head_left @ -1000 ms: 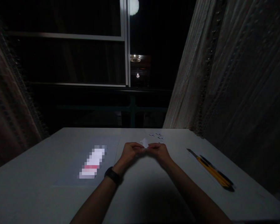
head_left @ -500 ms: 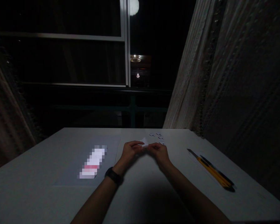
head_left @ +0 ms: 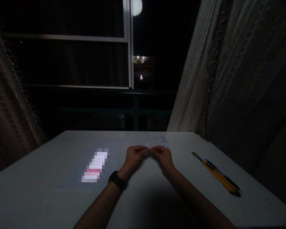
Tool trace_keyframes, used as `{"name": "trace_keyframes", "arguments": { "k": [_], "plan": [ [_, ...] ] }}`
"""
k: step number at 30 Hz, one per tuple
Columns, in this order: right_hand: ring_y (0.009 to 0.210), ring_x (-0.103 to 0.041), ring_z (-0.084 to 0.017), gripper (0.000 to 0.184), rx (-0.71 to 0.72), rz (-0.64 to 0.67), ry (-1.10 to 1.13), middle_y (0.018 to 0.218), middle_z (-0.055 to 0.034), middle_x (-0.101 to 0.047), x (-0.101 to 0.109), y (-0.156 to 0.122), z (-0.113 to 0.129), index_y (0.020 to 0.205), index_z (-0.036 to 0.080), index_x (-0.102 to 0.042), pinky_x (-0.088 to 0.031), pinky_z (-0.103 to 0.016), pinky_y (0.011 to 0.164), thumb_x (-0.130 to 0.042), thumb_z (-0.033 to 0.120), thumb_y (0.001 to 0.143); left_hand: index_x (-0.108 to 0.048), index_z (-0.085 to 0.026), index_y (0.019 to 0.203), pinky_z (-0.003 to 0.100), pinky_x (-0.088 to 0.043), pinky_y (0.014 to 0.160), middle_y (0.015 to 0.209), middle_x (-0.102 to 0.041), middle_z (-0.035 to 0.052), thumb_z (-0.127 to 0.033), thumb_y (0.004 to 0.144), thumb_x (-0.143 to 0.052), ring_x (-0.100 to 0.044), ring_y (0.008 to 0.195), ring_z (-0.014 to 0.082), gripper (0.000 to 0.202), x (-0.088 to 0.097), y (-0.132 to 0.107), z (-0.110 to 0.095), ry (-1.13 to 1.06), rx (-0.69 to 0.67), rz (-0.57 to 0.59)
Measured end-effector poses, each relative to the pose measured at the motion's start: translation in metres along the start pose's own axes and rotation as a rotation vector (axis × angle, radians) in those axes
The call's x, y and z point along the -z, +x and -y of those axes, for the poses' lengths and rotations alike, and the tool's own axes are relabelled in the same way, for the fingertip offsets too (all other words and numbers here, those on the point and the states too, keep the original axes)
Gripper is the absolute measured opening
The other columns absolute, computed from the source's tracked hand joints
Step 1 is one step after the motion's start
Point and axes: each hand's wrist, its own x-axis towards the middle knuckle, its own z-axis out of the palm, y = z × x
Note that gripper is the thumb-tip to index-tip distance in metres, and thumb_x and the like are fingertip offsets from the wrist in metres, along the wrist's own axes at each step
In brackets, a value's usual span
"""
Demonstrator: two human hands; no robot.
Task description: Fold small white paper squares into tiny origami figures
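Both of my hands meet over the middle of a white table. My left hand, with a dark watch on its wrist, and my right hand each pinch a small white piece of paper between the fingertips. Only a corner of the paper sticks up above the fingers; the rest is hidden. Just beyond the hands lie a few small paper scraps with dark marks.
A flat grey sheet with a blurred white and pink item lies left of the hands. A yellow and black utility knife and pens lie at the right. Curtains hang on both sides; a dark window is behind the table.
The paper corner showing above my fingers has become smaller and sits lower. Both hands have stayed in nearly the same place, fingertips together.
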Motion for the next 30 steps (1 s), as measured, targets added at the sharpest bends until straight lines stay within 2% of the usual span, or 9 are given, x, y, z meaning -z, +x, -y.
{"name": "trace_keyframes", "arguments": {
  "k": [6,14,22,30],
  "plan": [
    [0.065,-0.062,-0.019,0.023,-0.068,0.052,0.043,0.068,-0.0041,-0.069,-0.0014,-0.0013,0.003,0.068,0.017,-0.069,-0.048,-0.031,0.064,-0.077,0.028,0.05,-0.072,-0.012,0.07,0.032,-0.049,0.069,0.071,-0.07,0.0106,-0.027,0.057,-0.073,-0.064,0.069,0.0222,0.02,0.0011,0.0011,0.0014,-0.024,0.001,-0.036],
    [0.062,-0.062,-0.02,0.022,-0.05,0.033,0.025,0.064,-0.0052,-0.069,0.0005,-0.0017,0.0012,0.065,0.017,-0.07,-0.049,-0.033,0.064,-0.078,0.029,0.048,-0.072,-0.012,0.071,0.031,-0.049,0.068,0.071,-0.07,0.0105,-0.027,0.056,-0.073,-0.065,0.07,0.0222,0.021,0.0014,-0.0023,-0.0001,-0.017,0.026,-0.02],
    [0.063,-0.062,-0.019,0.019,-0.041,0.037,-0.018,0.064,-0.0052,-0.069,-0.0006,-0.004,0.0025,0.064,0.017,-0.07,-0.048,-0.032,0.064,-0.075,0.031,0.053,-0.072,-0.013,0.068,0.03,-0.049,0.067,0.069,-0.07,0.0097,-0.028,0.056,-0.073,-0.065,0.068,0.0216,0.019,0.0027,-0.0045,-0.0024,0.011,0.028,-0.043],
    [0.061,-0.06,-0.019,0.016,-0.02,-0.005,-0.048,0.062,-0.0043,-0.067,-0.0017,-0.0042,0.0018,0.062,0.016,-0.069,-0.047,-0.03,0.061,-0.073,0.03,0.054,-0.07,-0.01,0.069,0.03,-0.05,0.065,0.068,-0.07,0.0105,-0.027,0.053,-0.075,-0.065,0.066,0.0214,0.023,0.0009,-0.0061,-0.0016,-0.097,0.064,-0.046]
  ]
}}
